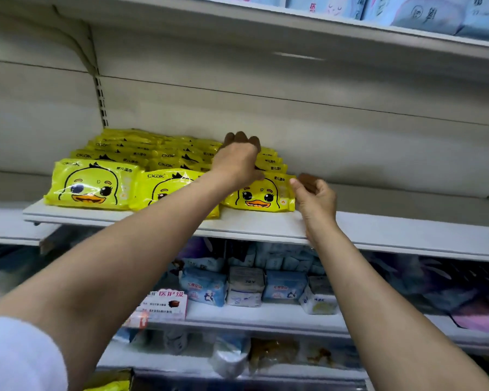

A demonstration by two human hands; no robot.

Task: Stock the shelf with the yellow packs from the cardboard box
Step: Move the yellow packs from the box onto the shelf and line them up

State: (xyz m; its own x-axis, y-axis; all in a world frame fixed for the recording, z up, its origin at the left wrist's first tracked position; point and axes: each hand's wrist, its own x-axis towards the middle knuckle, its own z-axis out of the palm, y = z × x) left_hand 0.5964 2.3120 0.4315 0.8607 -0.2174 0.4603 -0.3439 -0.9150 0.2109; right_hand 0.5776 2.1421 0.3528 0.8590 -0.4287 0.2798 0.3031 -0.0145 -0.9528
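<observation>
Three stacks of yellow packs [164, 165] already fill the shelf's [393, 235] left part, the left hand [237, 162] pressing flat on the rightmost stack, the right hand [315, 197] loosely curled and empty beside it, and bare shelf to the right suggests more to stock.

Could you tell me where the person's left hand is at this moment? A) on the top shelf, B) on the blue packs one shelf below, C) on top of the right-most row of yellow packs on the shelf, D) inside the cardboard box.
C: the left hand lies flat on the right-most row of yellow packs on the shelf, fingers reaching toward the back.
</observation>
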